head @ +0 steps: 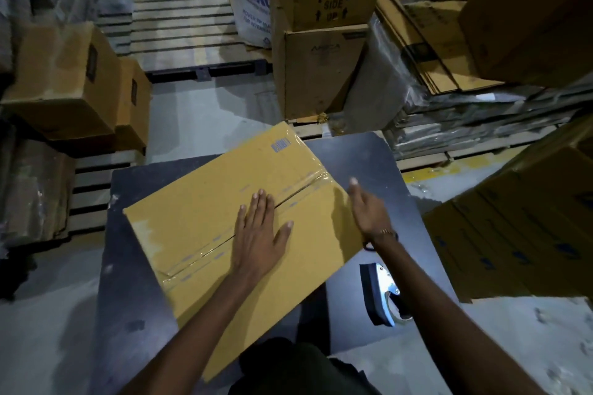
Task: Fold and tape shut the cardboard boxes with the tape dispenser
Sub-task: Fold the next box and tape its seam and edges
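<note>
With the cardboard box (pixel 224 218) on the dark table (pixel 134 266), press your flat, open left hand (pixel 261 234) along the taped seam (pixel 288 199) while your open right hand (pixel 369 212) steadies its edge, tape dispenser (pixel 382 295) set aside.

Both bare forearms reached forward from the bottom of the view. The left hand (pixel 256 234) lay flat, palm down, its fingers (pixel 258 202) straight and close together and the thumb spread out to the right. The right hand (pixel 365 208) was open too, turned edge-on, fingers extended forward and slightly blurred. A thin band circled the right wrist.
</note>
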{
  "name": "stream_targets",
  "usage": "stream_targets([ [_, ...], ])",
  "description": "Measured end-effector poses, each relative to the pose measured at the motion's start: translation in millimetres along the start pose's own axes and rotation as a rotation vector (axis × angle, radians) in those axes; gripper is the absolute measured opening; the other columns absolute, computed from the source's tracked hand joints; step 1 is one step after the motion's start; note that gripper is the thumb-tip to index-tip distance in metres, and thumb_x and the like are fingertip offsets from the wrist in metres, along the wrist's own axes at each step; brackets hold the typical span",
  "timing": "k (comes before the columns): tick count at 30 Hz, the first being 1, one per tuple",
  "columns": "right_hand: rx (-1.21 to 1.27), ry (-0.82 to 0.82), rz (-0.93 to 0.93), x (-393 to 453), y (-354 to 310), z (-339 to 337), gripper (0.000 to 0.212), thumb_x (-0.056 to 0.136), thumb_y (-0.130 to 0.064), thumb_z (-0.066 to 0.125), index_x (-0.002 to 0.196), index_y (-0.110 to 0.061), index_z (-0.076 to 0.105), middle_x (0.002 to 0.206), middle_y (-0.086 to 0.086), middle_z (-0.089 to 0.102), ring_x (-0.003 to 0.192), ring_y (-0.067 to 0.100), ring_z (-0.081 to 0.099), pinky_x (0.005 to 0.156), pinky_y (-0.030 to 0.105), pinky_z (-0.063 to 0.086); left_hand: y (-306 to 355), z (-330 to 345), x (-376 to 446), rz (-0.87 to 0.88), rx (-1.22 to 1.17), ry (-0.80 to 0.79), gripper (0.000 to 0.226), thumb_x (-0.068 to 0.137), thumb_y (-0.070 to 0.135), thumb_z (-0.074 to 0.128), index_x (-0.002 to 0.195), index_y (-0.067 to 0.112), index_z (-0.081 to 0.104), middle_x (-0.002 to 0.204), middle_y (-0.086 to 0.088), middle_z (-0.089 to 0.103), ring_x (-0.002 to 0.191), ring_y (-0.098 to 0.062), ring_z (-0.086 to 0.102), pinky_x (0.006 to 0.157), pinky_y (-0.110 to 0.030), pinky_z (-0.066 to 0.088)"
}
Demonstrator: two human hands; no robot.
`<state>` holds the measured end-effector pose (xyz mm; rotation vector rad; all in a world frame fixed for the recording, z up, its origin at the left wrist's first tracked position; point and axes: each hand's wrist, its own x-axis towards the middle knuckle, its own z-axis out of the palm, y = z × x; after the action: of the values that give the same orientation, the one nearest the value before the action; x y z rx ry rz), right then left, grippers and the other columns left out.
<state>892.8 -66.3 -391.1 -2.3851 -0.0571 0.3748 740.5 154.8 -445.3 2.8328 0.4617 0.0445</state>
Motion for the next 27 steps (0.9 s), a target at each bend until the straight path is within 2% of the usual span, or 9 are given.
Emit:
stream_targets([
  [3,-0.002,0.306,0.132,-64.6,67.1,-5.4,0.069,0.110,-0.057,0.023,0.091,-0.012,0.073,0.085,0.009,0.071,0.078,0.026,0.063,0.067,0.035,0.047,0.1,3.0,-48.6,0.043,0.042,-0.009,0.073,0.111,0.059,0.024,0.167,0.012,0.022,0.175,-0.007,0.014,0.163,-0.020,0.005,0.131,-0.049,0.013],
  [5,-0.063,0.357,0.218,-106.1,103.7,1.0,0.062,0.111,-0.050,0.027,0.084,-0.011,0.068,0.083,0.011,0.069,0.073,0.028,0.061,0.063,0.033,0.040,4.6,3.4,-70.2,0.032,0.038,-0.011,0.072,0.111,0.058,0.023,0.167,0.013,0.023,0.175,-0.006,0.015,0.163,-0.020,0.007,0.131,-0.050,0.015],
  [7,-0.148,0.320,0.282,-134.4,134.9,13.9,0.054,0.108,-0.048,0.037,0.082,-0.010,0.065,0.084,0.013,0.068,0.076,0.031,0.065,0.063,0.032,0.040,10.6,4.1,-77.9,0.007,0.024,-0.021,0.072,0.111,0.058,0.021,0.167,0.014,0.022,0.175,-0.005,0.013,0.163,-0.020,0.005,0.131,-0.050,0.013],
  [9,-0.223,0.250,0.272,-149.1,158.0,27.0,0.044,0.101,-0.048,0.053,0.087,-0.009,0.067,0.089,0.012,0.069,0.081,0.028,0.066,0.063,0.032,0.048,16.4,2.8,-78.4,-0.022,-0.007,-0.028,0.074,0.110,0.059,0.019,0.167,0.013,0.022,0.175,-0.005,0.010,0.163,-0.020,0.004,0.131,-0.050,0.009],
  [11,-0.279,0.186,0.264,-156.4,167.9,32.5,0.041,0.091,-0.048,0.070,0.097,-0.008,0.071,0.099,0.011,0.070,0.089,0.027,0.068,0.070,0.035,0.059,22.2,1.9,-79.6,-0.034,-0.002,-0.055,0.077,0.108,0.063,0.017,0.168,0.013,0.020,0.175,-0.007,0.008,0.163,-0.023,0.004,0.131,-0.049,0.005],
  [13,-0.315,0.112,0.278,-158.8,170.5,33.5,0.039,0.086,-0.044,0.079,0.097,-0.007,0.073,0.099,0.011,0.072,0.092,0.030,0.070,0.077,0.038,0.059,26.9,1.0,-84.0,-0.020,0.006,-0.099,0.079,0.107,0.064,0.017,0.168,0.014,0.017,0.175,-0.009,0.006,0.163,-0.025,0.002,0.131,-0.047,0.001],
  [19,-0.347,0.014,0.277,-159.3,175.8,27.0,0.029,0.095,-0.038,0.069,0.106,-0.011,0.066,0.104,0.011,0.073,0.095,0.034,0.069,0.079,0.042,0.059,22.1,0.4,-117.6,0.052,-0.007,-0.078,0.069,0.111,0.059,0.016,0.169,0.021,0.015,0.175,-0.002,0.001,0.163,-0.020,0.000,0.132,-0.045,0.003],
  [23,-0.373,0.125,0.245,-171.7,162.0,7.4,0.026,0.098,-0.032,0.066,0.111,-0.010,0.069,0.109,0.009,0.071,0.102,0.030,0.066,0.079,0.039,0.057,21.7,-1.0,-136.4,0.071,0.016,-0.064,0.070,0.110,0.064,0.011,0.169,0.025,0.012,0.176,0.000,0.002,0.163,-0.016,-0.003,0.132,-0.045,0.004],
  [27,-0.315,0.253,0.141,-188.7,146.1,-12.6,0.016,0.095,-0.032,0.067,0.099,-0.017,0.063,0.095,0.007,0.070,0.087,0.031,0.068,0.068,0.040,0.059,24.1,-3.0,-135.0,0.038,-0.046,-0.040,0.070,0.108,0.064,0.009,0.168,0.029,0.022,0.175,0.004,0.008,0.162,-0.013,0.002,0.132,-0.040,0.003],
])
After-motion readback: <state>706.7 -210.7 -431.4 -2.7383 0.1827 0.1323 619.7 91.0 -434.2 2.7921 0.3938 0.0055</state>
